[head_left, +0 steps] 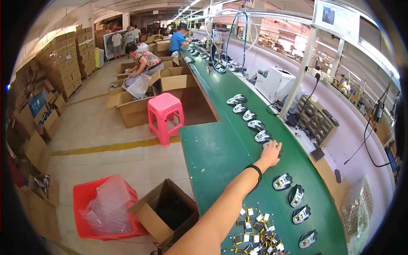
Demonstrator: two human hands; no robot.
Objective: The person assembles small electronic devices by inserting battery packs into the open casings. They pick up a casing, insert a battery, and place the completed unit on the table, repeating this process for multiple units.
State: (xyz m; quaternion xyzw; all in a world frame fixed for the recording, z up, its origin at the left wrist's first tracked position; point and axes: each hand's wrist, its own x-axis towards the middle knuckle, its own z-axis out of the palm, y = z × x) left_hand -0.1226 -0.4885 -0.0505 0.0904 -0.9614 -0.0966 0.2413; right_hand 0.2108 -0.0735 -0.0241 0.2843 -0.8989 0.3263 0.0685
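Observation:
My left hand [270, 154] reaches out over the green belt, a black band round its wrist. Its fingers curl over a black-and-white shell shaped like a computer mouse, which the hand mostly covers. Beyond it lies a row of similar mouse shells [256, 125]. On the near side, more of them [296, 195] curve toward the lower edge, with yellow bits inside. Below my forearm spreads a pile of small dark packs [255, 231] with thin wires and white and yellow parts. What seems a bit of my right hand shows at the bottom edge by this pile; its fingers are hidden.
Left of the bench [208, 148] stand a pink stool [165, 111], an open carton [170, 212] and a red bin [80, 204] with clear plastic. Drawers [316, 121] and a bubble-wrap bundle [358, 208] line the right side. Two people [146, 59] work farther up the line.

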